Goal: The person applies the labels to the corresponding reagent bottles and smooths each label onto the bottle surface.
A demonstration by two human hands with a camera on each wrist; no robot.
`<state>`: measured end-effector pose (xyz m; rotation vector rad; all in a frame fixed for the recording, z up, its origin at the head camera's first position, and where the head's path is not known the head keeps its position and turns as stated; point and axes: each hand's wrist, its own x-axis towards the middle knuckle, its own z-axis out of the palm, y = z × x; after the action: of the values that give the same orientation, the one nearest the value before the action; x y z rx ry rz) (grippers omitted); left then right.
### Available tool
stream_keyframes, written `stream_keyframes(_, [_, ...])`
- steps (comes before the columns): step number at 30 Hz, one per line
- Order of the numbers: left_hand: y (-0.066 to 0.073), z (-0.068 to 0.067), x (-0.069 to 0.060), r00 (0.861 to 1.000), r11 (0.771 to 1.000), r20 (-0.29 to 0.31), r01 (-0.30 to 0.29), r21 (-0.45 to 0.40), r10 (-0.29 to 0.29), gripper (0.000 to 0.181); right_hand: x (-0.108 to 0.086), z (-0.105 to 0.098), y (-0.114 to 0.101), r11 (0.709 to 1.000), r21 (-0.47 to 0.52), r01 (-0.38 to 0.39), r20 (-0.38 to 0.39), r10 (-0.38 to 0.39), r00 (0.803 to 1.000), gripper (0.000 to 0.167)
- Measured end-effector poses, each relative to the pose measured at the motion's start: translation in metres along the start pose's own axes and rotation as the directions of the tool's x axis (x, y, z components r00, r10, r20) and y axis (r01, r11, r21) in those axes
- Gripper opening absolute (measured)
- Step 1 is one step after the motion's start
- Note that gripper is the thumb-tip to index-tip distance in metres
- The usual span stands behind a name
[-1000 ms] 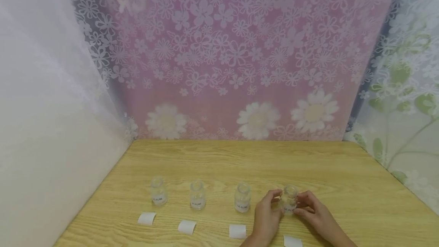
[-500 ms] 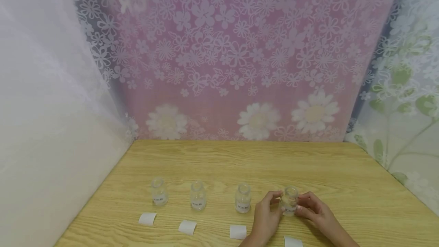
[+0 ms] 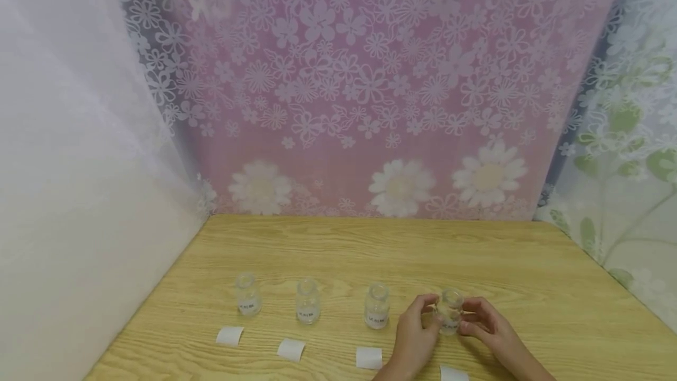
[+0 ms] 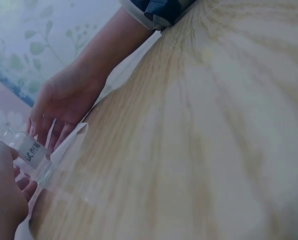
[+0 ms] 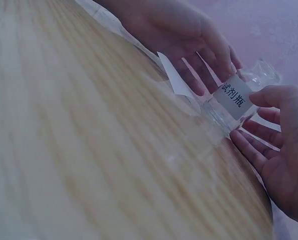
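A small clear glass bottle (image 3: pixel 451 312) stands upright on the table at the right end of a row. Printed dark characters mark its white label (image 5: pixel 234 95). My left hand (image 3: pixel 415 334) holds the bottle's left side, thumb toward the front and fingers bent around it. From the other side my right hand (image 3: pixel 492 331) holds it too, its thumb (image 5: pixel 269 95) against the glass by the label edge. Both wrist views show the bottle between the two hands. A slip of white paper (image 3: pixel 453 374) lies just in front, partly cut off by the frame's lower edge.
Three similar labelled bottles stand to the left: a near one (image 3: pixel 376 310), a middle one (image 3: pixel 308 304) and a far one (image 3: pixel 247 297). White paper slips (image 3: pixel 368 358) lie before them. Flowered curtain (image 3: pixel 338 87) closes off the back of the wooden table (image 3: pixel 338 251).
The head view has shifted slightly, so the whole scene sits a little further right. Both hands stay around the same bottle, hardly moving.
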<state>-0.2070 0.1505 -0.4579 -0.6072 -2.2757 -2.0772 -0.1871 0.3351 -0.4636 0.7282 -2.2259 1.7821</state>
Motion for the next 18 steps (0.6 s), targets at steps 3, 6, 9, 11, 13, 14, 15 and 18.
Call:
stream_keyframes(3, [0.0,0.001,0.0,1.0,1.0,-0.001,-0.022,0.005,0.022,0.032,-0.001,0.001,-0.001,0.998,-0.063,-0.016,-0.021,0.015,1.0,0.03])
stream_keyframes(6, [0.0,0.001,0.0,0.999,0.999,-0.001,-0.039,0.011,0.039,0.034,-0.002,0.001,-0.002,0.995,-0.095,-0.027,-0.026,0.025,0.999,0.032])
stream_keyframes(9, [0.0,0.001,0.0,1.0,1.0,-0.001,-0.031,0.006,0.031,0.035,-0.002,0.0,-0.005,0.988,-0.142,-0.053,-0.053,0.046,0.998,0.031])
stream_keyframes(11, [0.0,0.001,0.0,1.0,1.0,-0.002,-0.009,-0.005,0.009,0.035,-0.001,0.0,-0.007,0.981,-0.179,-0.073,-0.077,0.06,0.995,0.031])
stream_keyframes(13, [0.001,0.0,0.0,1.0,1.0,-0.007,0.01,-0.025,-0.01,0.035,0.0,0.0,-0.01,0.972,-0.22,-0.083,-0.093,0.064,0.994,0.031])
stream_keyframes(14, [0.002,-0.001,0.0,1.0,0.999,-0.012,0.01,-0.031,-0.01,0.035,0.001,0.001,-0.011,0.967,-0.242,-0.078,-0.098,0.056,0.994,0.031])
stream_keyframes(15, [0.004,-0.001,0.001,1.0,0.999,-0.018,0.005,-0.038,-0.006,0.035,0.003,0.0,-0.014,0.962,-0.263,-0.075,-0.108,0.048,0.993,0.03])
stream_keyframes(18, [0.011,-0.006,0.003,0.998,0.998,-0.025,-0.059,-0.032,0.058,0.035,0.008,-0.003,-0.022,0.947,-0.319,-0.037,-0.114,0.001,0.993,0.031])
